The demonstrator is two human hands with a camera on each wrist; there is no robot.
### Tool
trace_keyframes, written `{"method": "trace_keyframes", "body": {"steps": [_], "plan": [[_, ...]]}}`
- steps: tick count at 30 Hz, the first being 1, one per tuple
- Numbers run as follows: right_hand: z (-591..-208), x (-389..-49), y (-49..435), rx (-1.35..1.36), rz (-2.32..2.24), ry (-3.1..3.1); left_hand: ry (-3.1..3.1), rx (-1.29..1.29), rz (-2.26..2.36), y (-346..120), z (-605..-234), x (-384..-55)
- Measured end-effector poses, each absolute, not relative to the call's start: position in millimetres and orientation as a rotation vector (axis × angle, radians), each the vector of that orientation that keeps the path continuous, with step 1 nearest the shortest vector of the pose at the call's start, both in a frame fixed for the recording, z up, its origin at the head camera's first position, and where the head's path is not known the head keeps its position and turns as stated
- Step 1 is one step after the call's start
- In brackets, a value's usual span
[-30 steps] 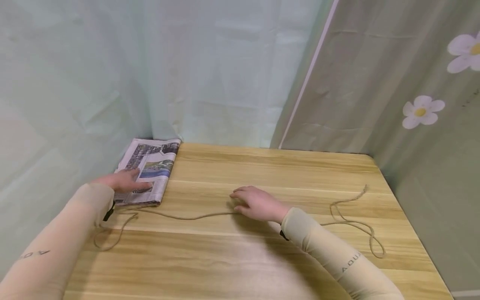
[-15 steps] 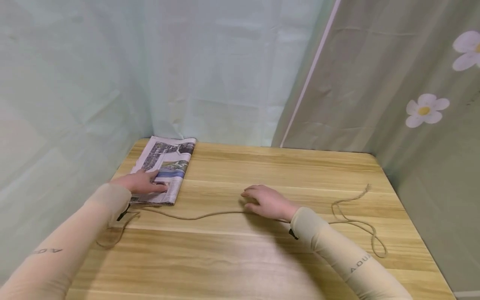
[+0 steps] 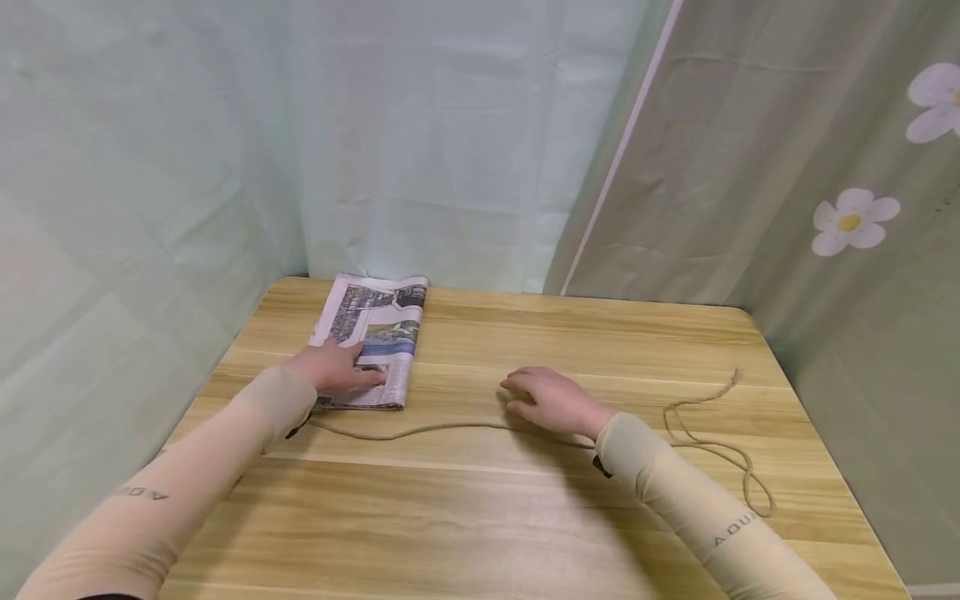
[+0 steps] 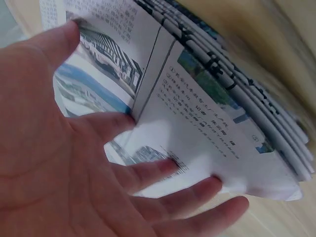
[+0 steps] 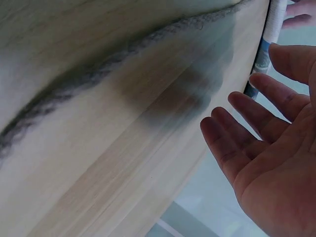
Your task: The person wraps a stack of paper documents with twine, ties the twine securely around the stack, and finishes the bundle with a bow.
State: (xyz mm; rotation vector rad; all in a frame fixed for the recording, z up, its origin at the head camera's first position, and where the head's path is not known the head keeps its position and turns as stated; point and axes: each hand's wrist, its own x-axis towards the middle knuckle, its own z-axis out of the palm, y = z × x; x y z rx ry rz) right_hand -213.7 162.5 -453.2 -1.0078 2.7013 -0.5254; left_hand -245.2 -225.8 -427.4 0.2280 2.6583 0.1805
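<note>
A folded newspaper [image 3: 392,310] lies flat toward the back left of the table, printed side up. My left hand [image 3: 332,367] rests on its left part with fingers spread; in the left wrist view the fingers [image 4: 148,175] touch the printed sheet [image 4: 197,131], and the stacked fold edges show. My right hand [image 3: 557,402] hovers over the middle of the table with loosely bent fingers and holds nothing. Beneath it runs a thin brown twine [image 3: 450,425], also visible in the right wrist view as a fuzzy strand [image 5: 113,61] apart from the fingers. The twine's left end is hidden behind my left arm.
The wooden table [image 3: 420,517] has its back edge against a pale curtain [image 3: 420,150]. A grey-brown curtain with flower prints [image 3: 855,221] hangs on the right. The twine's right end lies in a loose loop [image 3: 720,450] near the right table edge.
My left hand has moved right, and the newspaper has slid right with it from the left edge. My right hand has drifted slightly right. The twine's left loop is now hidden behind the arm.
</note>
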Motion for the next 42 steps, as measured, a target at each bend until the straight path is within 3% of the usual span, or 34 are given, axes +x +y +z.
{"method": "trace_keyframes", "body": {"steps": [21,28,33,42], "plan": [[-457,-225,172,-0.710,-0.693,2.751,2.728,0.362,0.218,-108,-427,-239],[-455,-224,181,-0.578,-0.821,2.725,2.699,0.372,0.458,-141,-421,-249],[-454,-226,183,-0.453,-1.014,2.665,2.565,0.242,0.780,-177,-418,-256],[-458,-233,161,-0.065,-1.619,2.130,2.264,0.072,1.045,-196,-425,-253]]}}
